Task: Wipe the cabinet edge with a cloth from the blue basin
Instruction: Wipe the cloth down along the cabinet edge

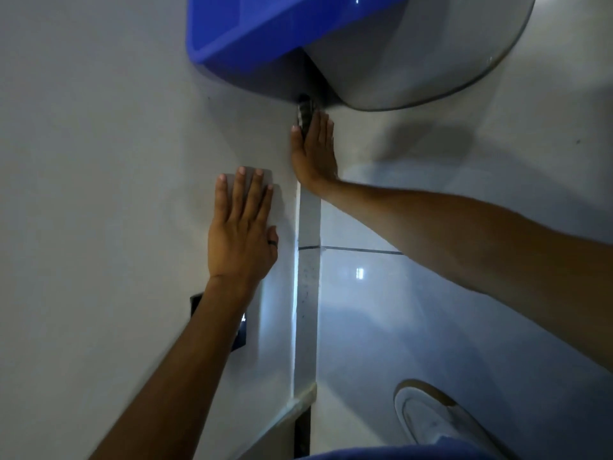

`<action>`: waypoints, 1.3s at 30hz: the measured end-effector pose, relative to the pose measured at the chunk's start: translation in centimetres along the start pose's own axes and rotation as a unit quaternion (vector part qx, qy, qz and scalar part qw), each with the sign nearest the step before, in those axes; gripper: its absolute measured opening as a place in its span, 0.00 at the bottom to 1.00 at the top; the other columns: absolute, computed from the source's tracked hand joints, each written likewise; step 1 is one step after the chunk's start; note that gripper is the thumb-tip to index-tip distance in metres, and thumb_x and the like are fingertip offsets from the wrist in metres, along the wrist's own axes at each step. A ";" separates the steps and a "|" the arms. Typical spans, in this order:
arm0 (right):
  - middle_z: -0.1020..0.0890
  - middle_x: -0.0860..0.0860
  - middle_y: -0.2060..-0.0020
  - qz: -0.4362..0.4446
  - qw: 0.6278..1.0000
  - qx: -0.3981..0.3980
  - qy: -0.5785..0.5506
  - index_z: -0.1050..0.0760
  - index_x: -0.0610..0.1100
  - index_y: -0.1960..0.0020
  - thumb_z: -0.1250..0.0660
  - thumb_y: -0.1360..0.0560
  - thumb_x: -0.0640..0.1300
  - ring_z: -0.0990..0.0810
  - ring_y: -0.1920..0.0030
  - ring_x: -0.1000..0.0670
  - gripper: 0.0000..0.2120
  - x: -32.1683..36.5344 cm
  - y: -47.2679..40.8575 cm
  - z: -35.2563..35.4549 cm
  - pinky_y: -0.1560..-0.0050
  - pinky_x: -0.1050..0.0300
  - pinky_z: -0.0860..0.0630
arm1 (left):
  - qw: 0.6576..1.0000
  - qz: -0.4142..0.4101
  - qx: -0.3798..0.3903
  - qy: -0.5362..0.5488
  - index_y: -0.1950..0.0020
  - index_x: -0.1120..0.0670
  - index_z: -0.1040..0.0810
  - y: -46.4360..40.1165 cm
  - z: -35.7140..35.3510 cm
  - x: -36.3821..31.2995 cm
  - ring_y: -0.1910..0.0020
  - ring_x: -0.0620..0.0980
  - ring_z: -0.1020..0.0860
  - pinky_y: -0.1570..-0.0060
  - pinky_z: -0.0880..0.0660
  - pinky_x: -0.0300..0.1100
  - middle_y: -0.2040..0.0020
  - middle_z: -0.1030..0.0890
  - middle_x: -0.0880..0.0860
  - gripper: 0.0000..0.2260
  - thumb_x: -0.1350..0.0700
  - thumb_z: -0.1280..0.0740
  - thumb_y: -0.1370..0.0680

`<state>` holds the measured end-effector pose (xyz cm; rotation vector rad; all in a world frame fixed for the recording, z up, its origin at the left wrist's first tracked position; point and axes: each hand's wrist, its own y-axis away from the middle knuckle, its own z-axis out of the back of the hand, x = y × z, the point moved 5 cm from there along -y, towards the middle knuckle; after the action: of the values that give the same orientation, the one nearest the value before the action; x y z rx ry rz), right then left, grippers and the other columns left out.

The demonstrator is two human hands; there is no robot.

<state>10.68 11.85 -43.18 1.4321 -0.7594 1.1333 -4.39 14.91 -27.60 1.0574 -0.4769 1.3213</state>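
I look down along a white cabinet (116,194) whose side edge (306,293) runs up the middle of the view. My left hand (242,227) lies flat on the cabinet top, fingers apart, holding nothing, a dark ring on one finger. My right hand (313,151) presses flat against the edge farther up. A dark patterned cloth (304,111) sits under its fingers and only a small part sticks out past the fingertips. The blue basin (265,28) stands on the cabinet top just beyond the cloth.
A grey round lid or bowl (431,61) overlaps the basin on the right. A black object (238,327) lies on the cabinet top under my left forearm. Glossy floor tiles (431,327) are to the right of the cabinet, with my white shoe (441,423) near the bottom.
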 end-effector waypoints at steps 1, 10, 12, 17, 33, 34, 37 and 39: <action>0.51 0.42 0.15 0.002 1.000 -0.002 0.007 0.55 0.40 0.16 0.51 0.14 0.55 0.54 0.15 0.43 0.32 -0.1 0.8 -0.2 0.15 0.42 0.52 | 1.000 0.002 0.002 -0.003 0.12 0.54 0.60 0.4 0.1 0.0 0.13 0.61 0.62 0.20 0.70 0.62 0.12 0.61 0.58 0.34 0.41 0.54 0.13; 0.63 0.51 0.16 -0.069 0.989 0.128 0.003 0.66 0.48 0.17 0.47 0.16 0.60 0.62 0.16 0.52 0.39 -11.9 31.6 -6.4 0.15 0.43 0.54 | 0.999 0.008 0.040 0.003 0.12 0.53 0.64 4.5 -0.2 0.0 0.14 0.60 0.64 0.20 0.70 0.59 0.13 0.64 0.57 0.34 0.41 0.54 0.14; 0.71 0.55 0.19 -0.091 0.978 0.186 0.008 0.74 0.52 0.20 0.47 0.18 0.63 0.68 0.17 0.55 0.42 -14.2 38.2 -7.6 0.15 0.43 0.56 | 0.999 0.006 0.040 0.005 0.12 0.53 0.63 5.0 -0.1 0.1 0.14 0.60 0.64 0.20 0.70 0.59 0.13 0.64 0.57 0.34 0.42 0.53 0.13; 0.62 0.46 0.16 -0.097 0.989 0.111 -0.008 0.64 0.43 0.17 0.45 0.18 0.60 0.61 0.15 0.49 0.42 -12.6 35.1 -7.8 0.15 0.42 0.54 | 0.999 0.003 0.039 0.000 0.12 0.53 0.63 5.0 -0.1 0.2 0.13 0.61 0.63 0.20 0.71 0.60 0.13 0.64 0.57 0.34 0.41 0.53 0.14; 0.49 0.40 0.15 -0.004 0.999 -0.002 -0.042 0.52 0.37 0.17 0.48 0.15 0.53 0.53 0.15 0.42 0.33 -5.0 9.0 -2.8 0.15 0.43 0.52 | 0.998 -0.001 0.050 -0.024 0.12 0.52 0.63 4.3 0.2 -0.1 0.14 0.62 0.63 0.19 0.67 0.63 0.13 0.65 0.57 0.35 0.39 0.53 0.14; 0.51 0.41 0.15 -0.005 0.999 0.017 -0.033 0.54 0.38 0.17 0.47 0.15 0.54 0.54 0.15 0.43 0.34 -6.2 11.6 -3.4 0.15 0.43 0.53 | 0.998 -0.003 0.049 -0.027 0.12 0.52 0.63 4.2 0.2 -0.1 0.14 0.62 0.63 0.19 0.66 0.63 0.13 0.65 0.57 0.35 0.39 0.54 0.14; 0.62 0.46 0.16 -0.016 0.991 0.131 -0.009 0.64 0.43 0.17 0.46 0.16 0.60 0.63 0.15 0.49 0.40 -10.9 22.5 -5.5 0.14 0.45 0.57 | 0.998 -0.005 0.048 -0.028 0.12 0.53 0.63 4.1 0.0 0.0 0.14 0.62 0.63 0.20 0.68 0.63 0.13 0.65 0.57 0.36 0.38 0.54 0.14; 0.73 0.52 0.19 -0.040 0.972 0.231 0.007 0.75 0.50 0.20 0.46 0.18 0.66 0.72 0.18 0.53 0.45 -13.9 30.4 -6.6 0.15 0.45 0.61 | 0.998 -0.006 0.050 -0.029 0.12 0.53 0.63 4.1 -0.1 0.0 0.14 0.62 0.63 0.21 0.69 0.63 0.13 0.64 0.57 0.36 0.39 0.53 0.14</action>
<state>-23.23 10.52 -45.66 1.8192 -0.4357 1.3098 -8.22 14.57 -26.20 1.1814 -0.4516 1.3181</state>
